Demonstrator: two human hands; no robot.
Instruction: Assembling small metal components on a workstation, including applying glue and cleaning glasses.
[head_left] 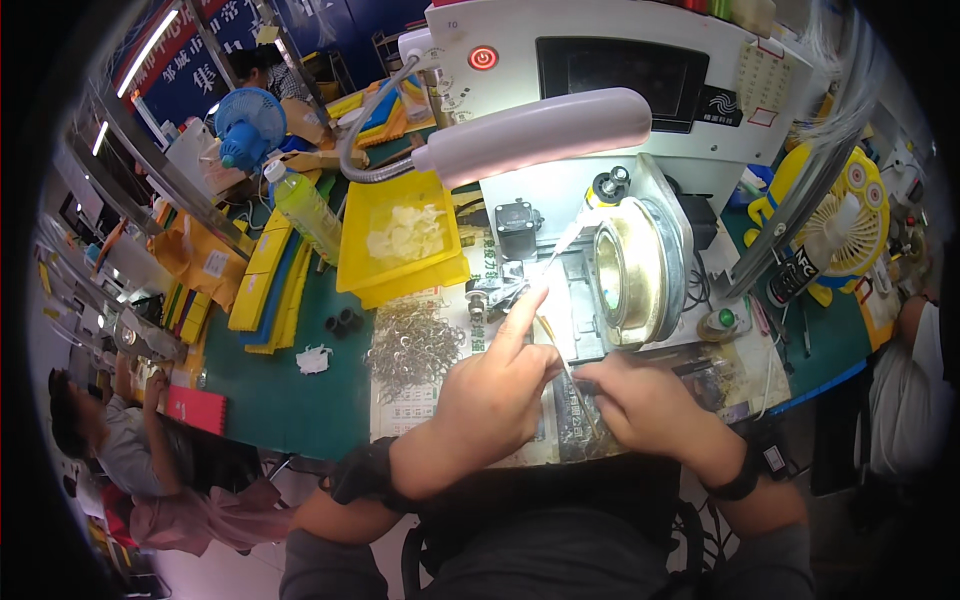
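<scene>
My left hand [495, 395] reaches into the lamplight, its index finger stretched toward the small metal clamp [505, 285] on the machine's bed. Its other fingers are curled, and what they may hold is hidden. My right hand [645, 405] is closed just in front of the bed, thumb on top. A thin tan stick-like tool [550, 335] slants between the two hands and appears gripped by the right one; its exact kind is unclear. Right of the clamp stands a large round gold-coloured wheel [632, 275]. Beside my left hand lies a pile of small metal rings [415, 348].
A white lamp [545, 130] arches low over the hands, before the white machine [490, 110]. Yellow trays [355, 270] with pale pieces and a green drink bottle [305, 210] stand left. A yellow fan [840, 215] and a black spray can [790, 280] stand right. Other people sit nearby.
</scene>
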